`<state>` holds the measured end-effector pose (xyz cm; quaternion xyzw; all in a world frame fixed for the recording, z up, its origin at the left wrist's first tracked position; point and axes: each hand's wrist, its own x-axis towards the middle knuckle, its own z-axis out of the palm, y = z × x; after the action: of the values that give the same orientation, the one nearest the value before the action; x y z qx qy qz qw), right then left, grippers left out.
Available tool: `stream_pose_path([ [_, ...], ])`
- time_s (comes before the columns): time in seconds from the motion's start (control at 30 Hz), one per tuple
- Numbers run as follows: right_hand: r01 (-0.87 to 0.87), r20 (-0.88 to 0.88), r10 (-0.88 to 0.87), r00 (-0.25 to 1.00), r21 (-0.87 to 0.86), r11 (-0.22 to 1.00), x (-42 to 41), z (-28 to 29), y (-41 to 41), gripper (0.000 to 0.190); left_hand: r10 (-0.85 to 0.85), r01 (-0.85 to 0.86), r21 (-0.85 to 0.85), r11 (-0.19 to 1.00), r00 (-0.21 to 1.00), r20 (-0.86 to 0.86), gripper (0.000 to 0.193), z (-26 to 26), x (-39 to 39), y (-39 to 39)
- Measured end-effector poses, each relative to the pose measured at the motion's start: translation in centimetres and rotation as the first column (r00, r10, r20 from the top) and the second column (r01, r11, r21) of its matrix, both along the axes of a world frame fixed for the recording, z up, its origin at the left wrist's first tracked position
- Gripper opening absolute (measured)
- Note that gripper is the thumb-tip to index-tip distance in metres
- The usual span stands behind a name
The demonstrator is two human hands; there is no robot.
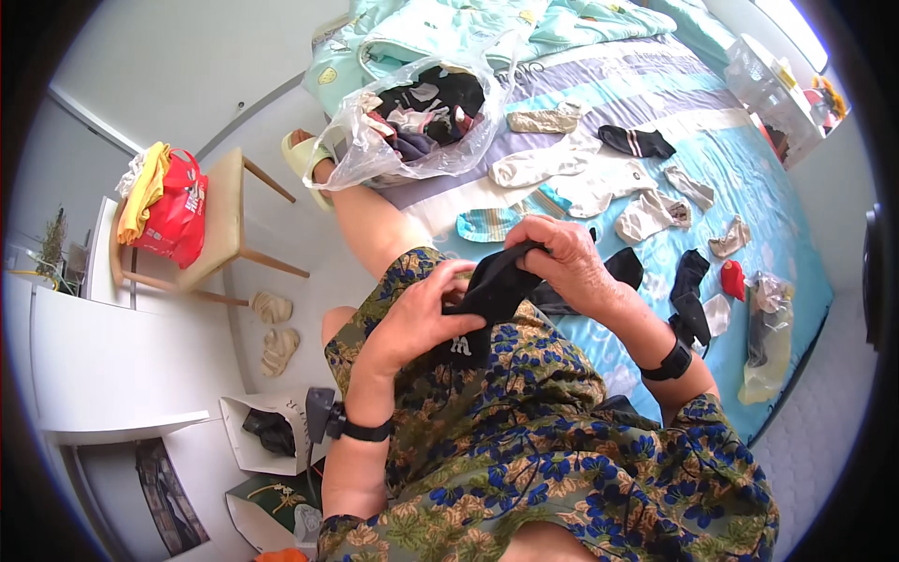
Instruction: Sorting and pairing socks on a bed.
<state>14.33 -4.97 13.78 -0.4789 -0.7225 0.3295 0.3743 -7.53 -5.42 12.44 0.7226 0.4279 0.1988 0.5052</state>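
Observation:
A black sock (497, 279) is stretched between my two hands above my lap. My left hand (420, 309) grips its lower left end, with the thumb across the fabric. The upper right end is pinched in the fingers of my right hand (567, 261). Black fabric with a white mark (460, 345) hangs below my left hand. To the right of my right hand, another black sock (624, 267) lies on the bed. Just beyond the hands, a blue-and-tan striped sock (491, 222) rests beside several white socks (544, 163).
A clear plastic bag (449, 165) full of socks stands on the bed (779, 239). More socks and a plastic-wrapped bundle (767, 337) lie to the right. At left, a chair (218, 218) bears a red bag (175, 211). Sandals (279, 351) and paper bags (246, 449) are on the floor.

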Motion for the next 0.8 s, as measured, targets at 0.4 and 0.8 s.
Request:
stream_pose_path([
  [0.4, 0.089, -0.086, -0.084, 0.993, 0.06, 0.994, -0.1, 1.8, 0.3, 0.02, 0.191, -0.089, -0.26, 0.961, 0.898, 0.397, 0.023, -0.8, 4.2, 1.9],
  [0.8, -0.206, 0.007, 0.213, 0.977, 0.293, 0.934, 1.0, -1.9, 0.5, 0.008, 0.513, -0.206, -0.506, 0.837, 0.616, 0.598, 0.018, -4.4, 6.2, 0.7],
])
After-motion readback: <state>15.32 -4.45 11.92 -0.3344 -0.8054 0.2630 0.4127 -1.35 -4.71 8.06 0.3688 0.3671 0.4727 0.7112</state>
